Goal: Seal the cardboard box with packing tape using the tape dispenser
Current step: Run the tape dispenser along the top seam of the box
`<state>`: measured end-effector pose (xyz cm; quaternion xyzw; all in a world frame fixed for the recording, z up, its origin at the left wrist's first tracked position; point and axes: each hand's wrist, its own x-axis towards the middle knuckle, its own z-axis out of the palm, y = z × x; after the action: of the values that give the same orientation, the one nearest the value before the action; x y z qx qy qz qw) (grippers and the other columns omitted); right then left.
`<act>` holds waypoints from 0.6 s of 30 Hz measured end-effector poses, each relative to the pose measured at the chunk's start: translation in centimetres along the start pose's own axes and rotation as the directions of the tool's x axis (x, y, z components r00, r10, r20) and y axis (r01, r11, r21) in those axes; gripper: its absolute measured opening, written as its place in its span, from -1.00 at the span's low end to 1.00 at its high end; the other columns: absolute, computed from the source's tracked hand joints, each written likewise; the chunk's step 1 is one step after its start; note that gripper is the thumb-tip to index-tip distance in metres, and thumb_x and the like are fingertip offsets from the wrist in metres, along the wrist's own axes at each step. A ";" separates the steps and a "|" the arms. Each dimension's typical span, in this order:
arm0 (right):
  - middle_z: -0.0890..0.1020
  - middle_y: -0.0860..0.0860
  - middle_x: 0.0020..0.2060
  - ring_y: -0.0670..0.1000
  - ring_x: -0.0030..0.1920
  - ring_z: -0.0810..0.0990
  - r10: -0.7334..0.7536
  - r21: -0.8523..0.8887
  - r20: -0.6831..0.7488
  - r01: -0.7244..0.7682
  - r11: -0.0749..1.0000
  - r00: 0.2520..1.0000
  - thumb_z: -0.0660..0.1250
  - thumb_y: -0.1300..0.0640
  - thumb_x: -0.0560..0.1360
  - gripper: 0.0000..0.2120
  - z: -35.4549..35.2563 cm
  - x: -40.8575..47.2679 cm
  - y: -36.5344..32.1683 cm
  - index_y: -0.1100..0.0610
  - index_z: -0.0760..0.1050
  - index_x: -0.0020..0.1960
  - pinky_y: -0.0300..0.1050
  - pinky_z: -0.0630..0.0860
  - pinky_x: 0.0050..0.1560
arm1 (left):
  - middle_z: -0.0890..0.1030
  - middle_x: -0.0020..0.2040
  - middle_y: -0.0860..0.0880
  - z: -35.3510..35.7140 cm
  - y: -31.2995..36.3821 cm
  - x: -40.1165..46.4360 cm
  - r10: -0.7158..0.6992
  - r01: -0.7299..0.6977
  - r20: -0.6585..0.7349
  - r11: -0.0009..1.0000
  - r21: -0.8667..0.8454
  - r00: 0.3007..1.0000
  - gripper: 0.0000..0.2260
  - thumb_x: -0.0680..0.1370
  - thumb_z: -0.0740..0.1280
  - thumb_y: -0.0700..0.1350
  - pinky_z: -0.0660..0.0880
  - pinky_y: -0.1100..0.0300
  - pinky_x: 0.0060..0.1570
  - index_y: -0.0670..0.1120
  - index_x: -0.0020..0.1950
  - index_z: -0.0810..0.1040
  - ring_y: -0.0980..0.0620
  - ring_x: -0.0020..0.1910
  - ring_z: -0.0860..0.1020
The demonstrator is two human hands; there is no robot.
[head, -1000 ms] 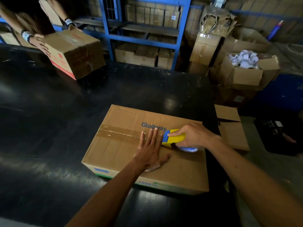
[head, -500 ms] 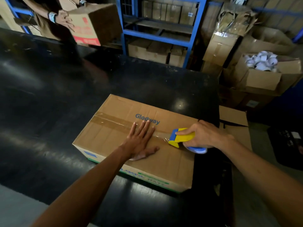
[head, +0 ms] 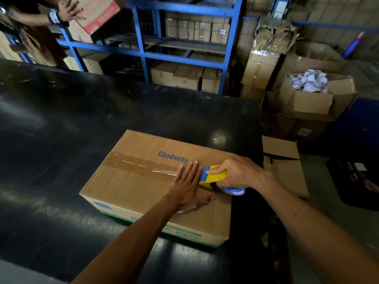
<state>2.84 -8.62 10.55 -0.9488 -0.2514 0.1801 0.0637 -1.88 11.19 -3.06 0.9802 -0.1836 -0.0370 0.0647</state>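
Observation:
A closed cardboard box [head: 131, 187] printed "Glodway" lies on the black table [head: 61, 140]. A strip of brown packing tape [head: 135, 163] runs along its top seam from the left edge toward the middle. My left hand [head: 187, 185] lies flat on the box top, fingers spread, its fingertips over the tape's right end. Just right of those fingers, my right hand [head: 238, 173] grips the yellow and blue tape dispenser [head: 213, 177], which rests on the seam near the box's right end. The tape roll is mostly hidden under that hand.
Another person's hands [head: 67, 11] hold a cardboard box [head: 98, 13] at the far left. Blue shelving [head: 184, 58] with cartons stands behind the table. On the right are stacked cartons, an open box of white rolls [head: 309, 83], a flat cardboard piece [head: 285, 167] and a black crate [head: 354, 181].
The dispenser and my right hand drew right along the seam, then my left hand slid right over the tape to meet it. The other person lifted their box higher.

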 end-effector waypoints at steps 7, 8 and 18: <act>0.65 -0.06 0.07 -0.01 -0.07 0.55 -0.029 0.017 0.022 0.029 0.999 0.999 0.42 -0.20 0.39 -0.52 0.1 -0.4 0.5 -0.36 0.49 0.30 -0.14 0.43 -0.18 | 0.12 0.60 -0.21 0.3 0.0 -0.1 0.004 -0.003 -0.044 1.000 0.026 0.999 0.00 0.47 -0.17 0.53 0.03 -0.14 0.50 -0.24 0.58 0.16 -0.16 0.58 0.09; 0.65 -0.07 0.01 -0.02 -0.11 0.55 -0.037 0.017 0.023 0.037 0.999 0.999 0.42 -0.20 0.38 -0.53 0.0 -0.8 1.0 -0.38 0.49 0.29 -0.16 0.40 -0.21 | 0.05 0.61 -0.19 0.2 0.0 -0.1 0.000 0.002 -0.033 0.999 0.041 0.999 0.02 0.45 -0.21 0.55 -0.02 -0.14 0.52 -0.22 0.60 0.10 -0.14 0.60 0.02; 0.50 -0.16 -0.22 -0.07 -0.20 0.55 0.031 0.029 0.053 -0.032 0.999 0.998 0.41 -0.16 0.45 -0.50 1.9 -6.5 8.4 -0.33 0.42 0.37 -0.22 0.44 -0.17 | -0.22 0.62 -0.15 -0.6 0.4 0.4 0.007 -0.010 0.031 0.995 0.103 0.999 0.01 0.42 -0.26 0.55 -0.21 -0.12 0.54 -0.16 0.62 -0.17 -0.08 0.58 -0.27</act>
<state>0.71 -19.10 8.98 -0.9466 -0.2353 0.2098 0.0682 -1.65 10.72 -2.44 0.9808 -0.1903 -0.0422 0.0113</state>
